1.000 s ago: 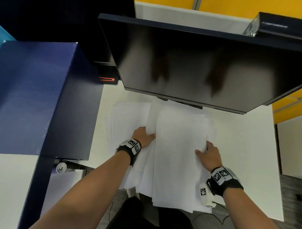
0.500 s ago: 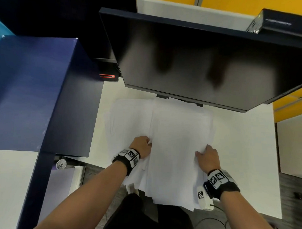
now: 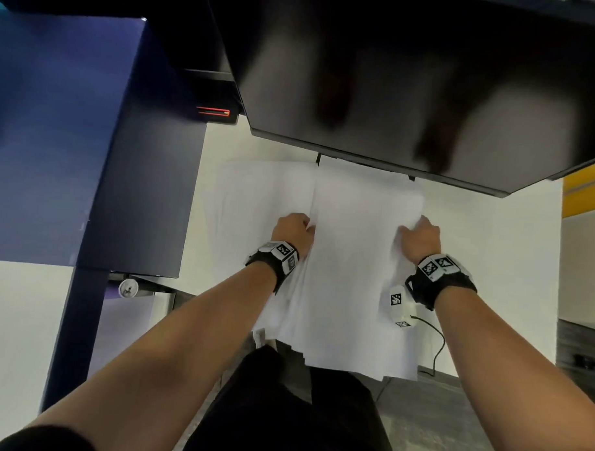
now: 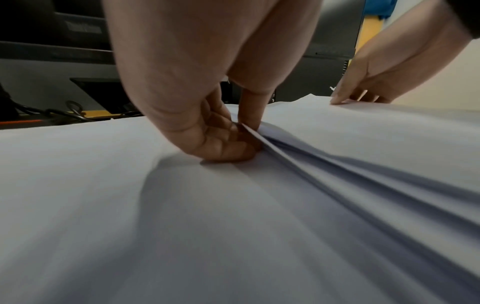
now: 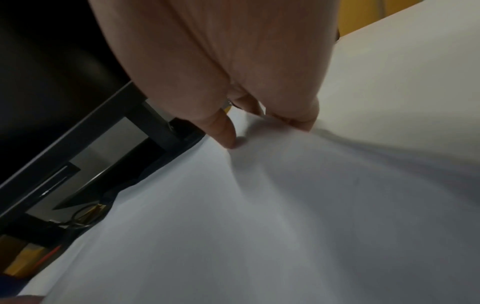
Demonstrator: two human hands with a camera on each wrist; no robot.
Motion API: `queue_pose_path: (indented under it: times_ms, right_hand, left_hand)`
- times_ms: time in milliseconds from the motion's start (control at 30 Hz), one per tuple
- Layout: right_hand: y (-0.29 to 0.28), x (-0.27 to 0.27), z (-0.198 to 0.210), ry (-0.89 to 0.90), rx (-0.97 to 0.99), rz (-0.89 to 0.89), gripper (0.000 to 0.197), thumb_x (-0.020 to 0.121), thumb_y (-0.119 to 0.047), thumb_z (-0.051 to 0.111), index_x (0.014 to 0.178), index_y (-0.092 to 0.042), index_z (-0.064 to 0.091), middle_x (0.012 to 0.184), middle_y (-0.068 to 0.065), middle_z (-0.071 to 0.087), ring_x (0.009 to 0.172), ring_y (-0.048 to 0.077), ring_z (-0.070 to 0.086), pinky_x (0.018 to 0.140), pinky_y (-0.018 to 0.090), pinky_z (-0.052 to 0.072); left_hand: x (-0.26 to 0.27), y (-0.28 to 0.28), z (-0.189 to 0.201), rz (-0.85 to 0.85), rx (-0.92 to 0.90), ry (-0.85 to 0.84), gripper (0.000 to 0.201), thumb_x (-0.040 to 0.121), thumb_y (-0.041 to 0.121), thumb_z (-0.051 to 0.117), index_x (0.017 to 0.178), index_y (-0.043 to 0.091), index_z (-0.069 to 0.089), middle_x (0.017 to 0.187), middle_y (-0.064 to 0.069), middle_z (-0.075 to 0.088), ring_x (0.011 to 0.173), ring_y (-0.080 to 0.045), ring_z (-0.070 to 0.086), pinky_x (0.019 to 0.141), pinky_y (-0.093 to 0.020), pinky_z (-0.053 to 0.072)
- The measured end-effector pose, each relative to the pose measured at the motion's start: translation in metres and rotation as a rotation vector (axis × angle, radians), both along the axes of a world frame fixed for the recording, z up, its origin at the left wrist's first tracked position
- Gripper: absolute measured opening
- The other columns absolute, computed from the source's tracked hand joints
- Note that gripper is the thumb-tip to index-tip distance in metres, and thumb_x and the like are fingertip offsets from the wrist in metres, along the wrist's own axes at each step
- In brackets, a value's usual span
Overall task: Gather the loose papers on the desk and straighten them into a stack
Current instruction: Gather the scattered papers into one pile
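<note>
A messy pile of white papers [image 3: 352,267] lies on the white desk [image 3: 490,265] under the monitor, its near end hanging over the desk's front edge. My left hand [image 3: 294,228] pinches the left edge of the upper bundle [image 4: 337,139], thumb and curled fingers [image 4: 221,144] closed on the sheet edges. More sheets [image 3: 257,190] fan out to the left beneath it. My right hand [image 3: 419,236] grips the bundle's right edge, thumb [image 5: 226,133] on top and fingers [image 5: 298,121] curled at the edge, and the paper [image 5: 259,205] buckles between them.
A large dark monitor [image 3: 395,77] overhangs the far end of the papers. A dark blue cabinet [image 3: 73,133] stands at the left, with a black device with a red slot [image 3: 214,111] behind it. A thin black cable [image 3: 437,348] hangs off the front edge at right.
Both hands have slid along the bundle's side edges toward the monitor and closed on them. The upper sheets sit more squared together. The head view has tipped closer to the desk.
</note>
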State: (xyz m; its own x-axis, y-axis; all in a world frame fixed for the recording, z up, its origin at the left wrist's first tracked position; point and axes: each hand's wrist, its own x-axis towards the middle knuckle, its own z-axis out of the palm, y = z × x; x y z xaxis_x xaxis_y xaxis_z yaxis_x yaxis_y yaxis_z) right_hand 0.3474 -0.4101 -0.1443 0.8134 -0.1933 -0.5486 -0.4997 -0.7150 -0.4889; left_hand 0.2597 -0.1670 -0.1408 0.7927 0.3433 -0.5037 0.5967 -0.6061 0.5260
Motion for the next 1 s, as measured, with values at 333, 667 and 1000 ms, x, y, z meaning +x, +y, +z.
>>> queue_pose_path:
  times_ms: [333, 667, 1000]
  right_hand:
    - [-0.062, -0.03, -0.005, -0.051, 0.073, -0.144, 0.06, 0.084, -0.034, 0.069, 0.137, -0.012, 0.051, 0.13, 0.015, 0.061, 0.107, 0.032, 0.063, 0.097, 0.037, 0.048]
    - [-0.029, -0.049, -0.007, -0.107, 0.1, -0.032, 0.047, 0.088, -0.024, 0.067, 0.13, -0.006, 0.056, 0.109, 0.011, 0.067, 0.091, 0.026, 0.061, 0.082, 0.029, 0.046]
    - [-0.031, -0.059, -0.009, -0.076, 0.075, -0.053, 0.05, 0.087, -0.025, 0.068, 0.132, -0.009, 0.053, 0.109, 0.011, 0.063, 0.102, 0.031, 0.062, 0.084, 0.029, 0.043]
  left_hand:
    - [-0.052, 0.099, 0.003, 0.572, 0.271, 0.149, 0.091, 0.072, 0.059, 0.071, 0.142, 0.01, 0.04, 0.144, -0.016, 0.042, 0.135, -0.037, 0.04, 0.107, -0.052, 0.04]
    - [-0.046, 0.093, -0.009, 0.429, 0.08, 0.106, 0.054, 0.085, 0.046, 0.071, 0.119, 0.005, 0.062, 0.12, -0.015, 0.068, 0.111, -0.038, 0.064, 0.088, -0.04, 0.054]
    - [-0.046, 0.07, -0.001, 0.464, 0.295, -0.19, 0.063, 0.082, 0.051, 0.067, 0.133, 0.017, 0.052, 0.13, -0.008, 0.054, 0.123, -0.029, 0.049, 0.105, -0.044, 0.035]
